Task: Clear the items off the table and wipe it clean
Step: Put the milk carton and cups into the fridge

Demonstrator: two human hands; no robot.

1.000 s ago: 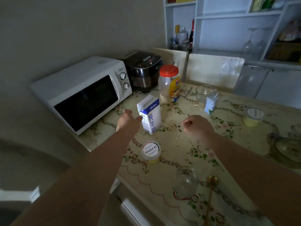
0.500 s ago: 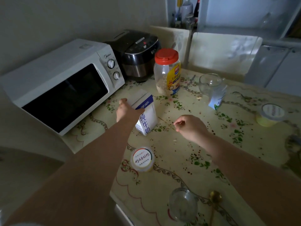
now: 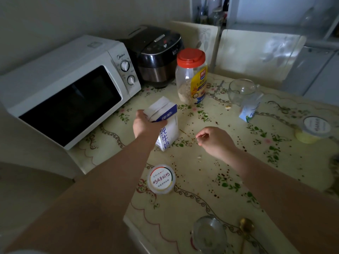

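The table [image 3: 185,228], covered in a pale cloth with a flower pattern, fills the right and near part of the view. A white microwave [image 3: 69,88] takes up its far left corner. Just right of that, further back, sits a dark rice cooker [image 3: 157,57]. Two pale chair backs [image 3: 256,54] stand along the table's far edge.

A clear jar [image 3: 190,77] with a red lid stands upright in front of the cooker, with a little pale grain at its bottom. Nearer, in front of the microwave's right end, is the white and blue milk carton [image 3: 167,129]. The left hand [image 3: 145,123] grips its folded top, thumb on the near face and fingers wrapped over the far side. Whether its base sits flat on the cloth I cannot tell.

The right hand [image 3: 214,142] hovers to the carton's right, apart from it, fingers loosely curled with nothing seen in them.

A glass jug [image 3: 242,91] stands far right of the jar, a small carton [image 3: 249,111] against its near side. One yogurt tub [image 3: 161,178] sits near the left forearm, another [image 3: 314,129] at the far right. A drinking glass [image 3: 209,233] and a gold spoon [image 3: 246,226] lie at the near edge. Crumbs [image 3: 199,158] and dark specks dot the cloth.
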